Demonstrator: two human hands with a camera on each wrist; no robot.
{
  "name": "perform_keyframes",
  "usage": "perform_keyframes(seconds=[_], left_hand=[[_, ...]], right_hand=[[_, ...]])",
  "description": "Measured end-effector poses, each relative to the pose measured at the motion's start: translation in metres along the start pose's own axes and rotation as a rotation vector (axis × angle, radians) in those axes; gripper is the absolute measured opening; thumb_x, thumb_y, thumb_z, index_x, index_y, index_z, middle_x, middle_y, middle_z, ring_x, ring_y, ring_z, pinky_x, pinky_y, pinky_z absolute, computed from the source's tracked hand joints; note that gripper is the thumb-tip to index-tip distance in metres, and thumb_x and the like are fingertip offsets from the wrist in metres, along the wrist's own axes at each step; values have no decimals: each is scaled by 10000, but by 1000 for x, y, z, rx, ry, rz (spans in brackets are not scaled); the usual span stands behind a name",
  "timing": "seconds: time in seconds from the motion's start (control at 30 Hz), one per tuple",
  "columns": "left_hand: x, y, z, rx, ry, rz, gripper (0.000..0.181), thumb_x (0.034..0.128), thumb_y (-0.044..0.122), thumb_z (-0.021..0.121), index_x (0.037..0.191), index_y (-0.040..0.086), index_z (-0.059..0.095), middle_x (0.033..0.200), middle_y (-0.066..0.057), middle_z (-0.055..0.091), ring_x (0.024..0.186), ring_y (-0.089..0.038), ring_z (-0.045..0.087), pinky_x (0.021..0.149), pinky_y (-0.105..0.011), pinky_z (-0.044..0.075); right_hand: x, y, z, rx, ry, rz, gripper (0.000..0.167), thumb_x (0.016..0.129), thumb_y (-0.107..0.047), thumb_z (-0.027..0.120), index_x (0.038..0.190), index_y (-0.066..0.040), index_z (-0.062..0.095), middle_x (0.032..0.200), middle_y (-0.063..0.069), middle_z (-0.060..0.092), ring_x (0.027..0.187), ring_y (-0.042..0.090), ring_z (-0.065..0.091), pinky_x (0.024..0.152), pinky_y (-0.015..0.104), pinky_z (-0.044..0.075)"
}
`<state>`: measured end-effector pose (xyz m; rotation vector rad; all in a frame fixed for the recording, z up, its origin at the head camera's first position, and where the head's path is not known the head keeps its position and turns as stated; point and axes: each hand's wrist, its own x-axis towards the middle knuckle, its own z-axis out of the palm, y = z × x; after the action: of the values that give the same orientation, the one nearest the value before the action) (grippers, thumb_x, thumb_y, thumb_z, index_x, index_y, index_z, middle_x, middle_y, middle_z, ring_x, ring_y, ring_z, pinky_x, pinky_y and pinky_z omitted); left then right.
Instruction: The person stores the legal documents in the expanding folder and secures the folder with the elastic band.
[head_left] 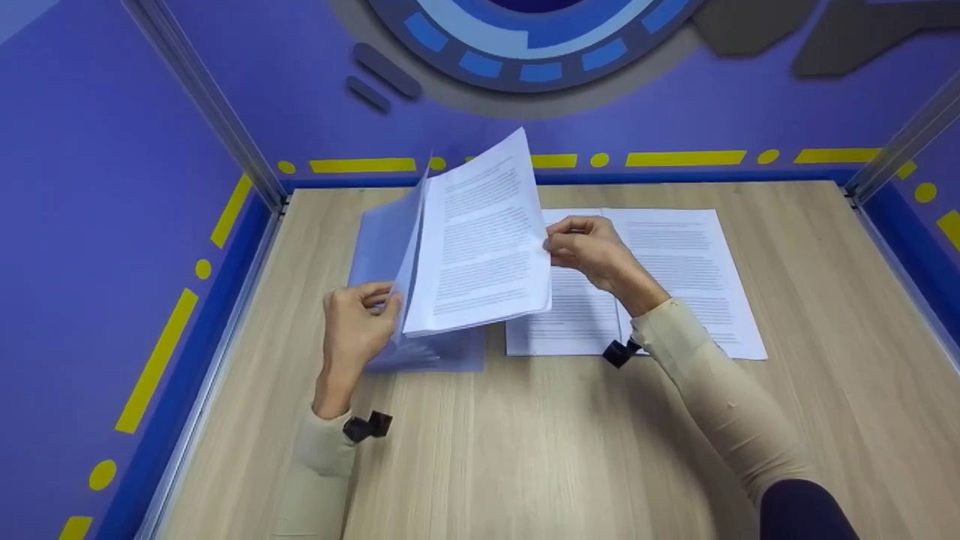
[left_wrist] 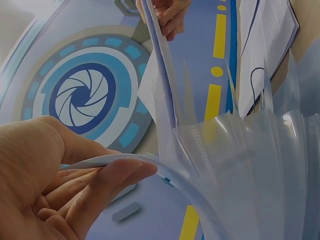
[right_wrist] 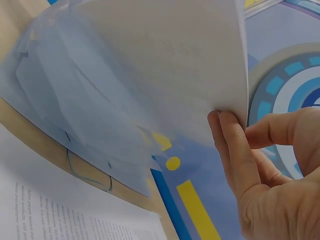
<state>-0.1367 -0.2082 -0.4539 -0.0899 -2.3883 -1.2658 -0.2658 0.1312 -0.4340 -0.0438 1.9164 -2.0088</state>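
Note:
A stack of printed sheets (head_left: 487, 247) is raised and tilted above a translucent blue folder (head_left: 382, 232). My right hand (head_left: 592, 251) pinches the stack's right edge between thumb and fingers; in the right wrist view the fingers (right_wrist: 232, 150) lie against the back of the paper. My left hand (head_left: 360, 322) pinches a bent edge of the folder's plastic between thumb and fingers. In the left wrist view several clear plastic sleeves (left_wrist: 240, 160) fan out beside that hand. The stack's left edge sits close against the plastic; whether it is inside a sleeve I cannot tell.
An open spread of printed pages (head_left: 675, 277) lies on the wooden table (head_left: 525, 450), partly behind my right hand. A thin dark elastic loop (right_wrist: 90, 177) shows at the folder's edge. Blue panels (head_left: 637, 120) with yellow marks wall the table's back and sides.

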Motion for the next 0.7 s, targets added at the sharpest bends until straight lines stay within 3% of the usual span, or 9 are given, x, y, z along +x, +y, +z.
perform_keyframes(seconds=[0.7], left_hand=[[0,0,2,0,0,-3,179,925,-9,764,1077,-94,806,966,-264,799,848,-362,816,743,-441,677]], right_hand=[[6,8,10,45,-14,12,141,940,44,700,1076,82,703,1007,121,703,828,173,746,810,306,662]])
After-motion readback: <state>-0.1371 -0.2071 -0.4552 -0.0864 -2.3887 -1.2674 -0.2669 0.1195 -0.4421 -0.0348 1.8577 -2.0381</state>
